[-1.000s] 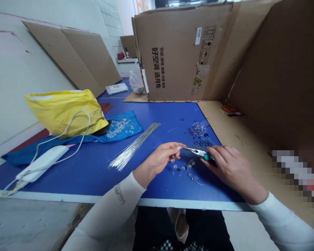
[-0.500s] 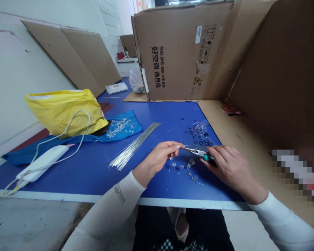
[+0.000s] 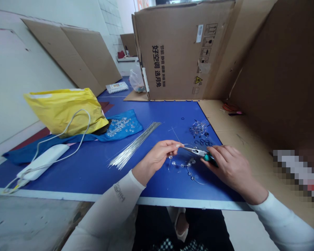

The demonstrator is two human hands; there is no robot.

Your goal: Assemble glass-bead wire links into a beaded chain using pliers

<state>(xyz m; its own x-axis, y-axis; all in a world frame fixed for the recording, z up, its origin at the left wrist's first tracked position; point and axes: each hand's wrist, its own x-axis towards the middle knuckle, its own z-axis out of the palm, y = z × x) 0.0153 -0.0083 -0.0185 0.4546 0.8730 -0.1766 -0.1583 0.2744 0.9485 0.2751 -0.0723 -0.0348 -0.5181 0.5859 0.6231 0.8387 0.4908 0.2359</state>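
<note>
**Carton print, black Chinese on brown cardboard**
Large vertical 好空调 选月兔 on the carton (image 3: 172,52); smaller line beside it blurred. Right of it: barcode sticker (image 3: 199,33), handling symbols (image 3: 205,42), yellow warning triangle (image 3: 198,80). Print on left sleeve (image 3: 119,192) too curved to read.

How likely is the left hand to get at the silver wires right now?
Very likely: the wires lie close beside the left hand, with only blue mat between. Its fingers seem to pinch the beaded wire, so it would probably let go first.

Blue tabletop (image 3: 89,174) (metal rods (image 3: 134,144) lying loose)
</note>
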